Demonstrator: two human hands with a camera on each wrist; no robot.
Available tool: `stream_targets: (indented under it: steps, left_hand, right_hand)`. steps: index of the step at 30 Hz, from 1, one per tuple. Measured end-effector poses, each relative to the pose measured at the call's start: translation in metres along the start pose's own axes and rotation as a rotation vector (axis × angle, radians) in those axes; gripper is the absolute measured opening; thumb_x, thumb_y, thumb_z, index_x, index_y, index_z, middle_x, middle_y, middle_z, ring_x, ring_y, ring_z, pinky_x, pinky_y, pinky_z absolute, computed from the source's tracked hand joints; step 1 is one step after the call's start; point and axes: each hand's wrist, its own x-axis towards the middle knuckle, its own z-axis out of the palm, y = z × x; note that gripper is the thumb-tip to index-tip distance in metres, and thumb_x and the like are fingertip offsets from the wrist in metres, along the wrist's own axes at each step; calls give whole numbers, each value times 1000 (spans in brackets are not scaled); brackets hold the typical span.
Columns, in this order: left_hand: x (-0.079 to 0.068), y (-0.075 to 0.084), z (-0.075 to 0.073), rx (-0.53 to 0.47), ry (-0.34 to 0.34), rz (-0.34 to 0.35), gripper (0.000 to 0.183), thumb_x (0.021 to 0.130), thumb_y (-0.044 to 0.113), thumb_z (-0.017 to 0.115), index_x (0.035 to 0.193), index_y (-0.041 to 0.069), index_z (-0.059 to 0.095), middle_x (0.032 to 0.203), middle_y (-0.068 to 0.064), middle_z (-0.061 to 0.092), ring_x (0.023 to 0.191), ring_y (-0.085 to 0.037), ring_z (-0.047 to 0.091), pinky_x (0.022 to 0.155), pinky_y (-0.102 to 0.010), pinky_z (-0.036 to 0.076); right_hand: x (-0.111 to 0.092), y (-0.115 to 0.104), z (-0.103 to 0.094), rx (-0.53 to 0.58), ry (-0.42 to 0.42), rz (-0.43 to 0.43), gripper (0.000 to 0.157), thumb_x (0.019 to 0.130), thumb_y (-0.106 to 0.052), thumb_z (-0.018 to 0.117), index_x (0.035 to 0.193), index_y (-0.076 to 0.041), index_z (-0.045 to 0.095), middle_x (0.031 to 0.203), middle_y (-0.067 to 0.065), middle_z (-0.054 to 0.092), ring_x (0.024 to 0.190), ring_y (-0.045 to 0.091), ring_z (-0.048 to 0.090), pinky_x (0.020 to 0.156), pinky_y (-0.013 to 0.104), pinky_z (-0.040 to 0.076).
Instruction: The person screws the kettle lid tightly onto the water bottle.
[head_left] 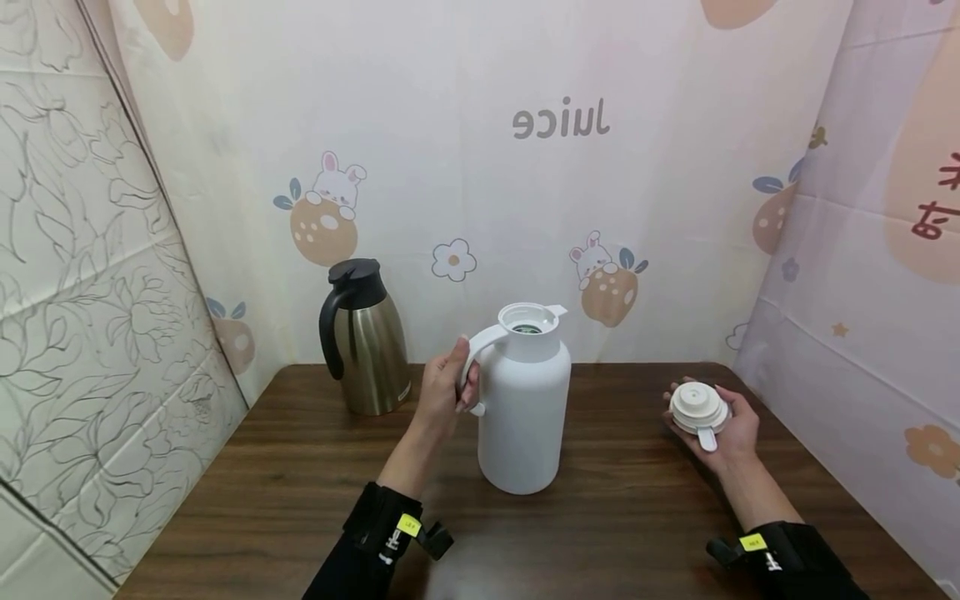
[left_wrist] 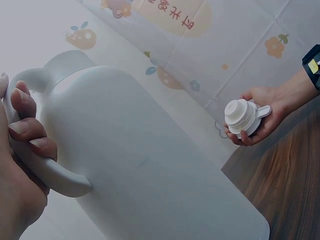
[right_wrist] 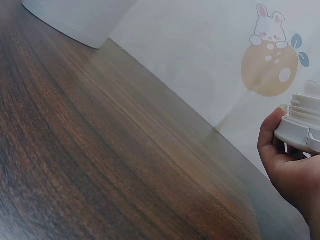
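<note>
Centre: I judge jug [head_left: 523, 421] stiff, weighty; left hand [head_left: 444, 387] grasps handle [head_left: 491, 334], best hold; right hand [head_left: 738, 435], lower right, holds lid [head_left: 697, 402]

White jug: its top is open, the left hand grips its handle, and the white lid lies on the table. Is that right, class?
The white lid is not lying on the table: the right hand holds it, as the head view shows. The rest is right.
</note>
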Motion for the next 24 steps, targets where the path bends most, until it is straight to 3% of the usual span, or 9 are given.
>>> stream_targets:
  steps: [5, 13, 18, 24]
  left_hand:
    - [-7, 6, -11, -29, -55, 4, 53, 102, 46, 48, 60, 13, 51, 43, 9, 46, 34, -5, 40, 34, -18, 29]
    - [-8, 6, -20, -68, -104, 35, 54, 103, 43, 49, 58, 13, 54, 44, 9, 53, 36, -5, 47, 33, -15, 39]
    - [-6, 7, -17, -6, -47, 56, 56, 103, 44, 48, 58, 12, 56, 45, 7, 55, 35, -7, 48, 32, -14, 40]
    - [-6, 10, -12, 50, 25, 39, 60, 103, 44, 46, 53, 14, 50, 40, 8, 48, 31, -7, 40, 29, -15, 33]
  right_hand:
    - [0, 1, 0, -13, 1, 2, 51, 107, -36, 26, 133, -1, 53, 124, 23, 62, 118, 41, 53, 89, 55, 49]
    - [0, 3, 0, -19, -11, 8, 51, 107, -34, 25, 133, 0, 53, 125, 23, 62, 118, 41, 53, 88, 56, 50]
    - [4, 10, 5, -2, -53, 40, 54, 108, -36, 21, 133, 0, 53, 127, 23, 61, 119, 41, 53, 91, 57, 49]
    - [9, 18, 18, -6, -89, 53, 54, 108, -35, 21, 135, 0, 52, 127, 24, 60, 118, 42, 53, 92, 57, 49]
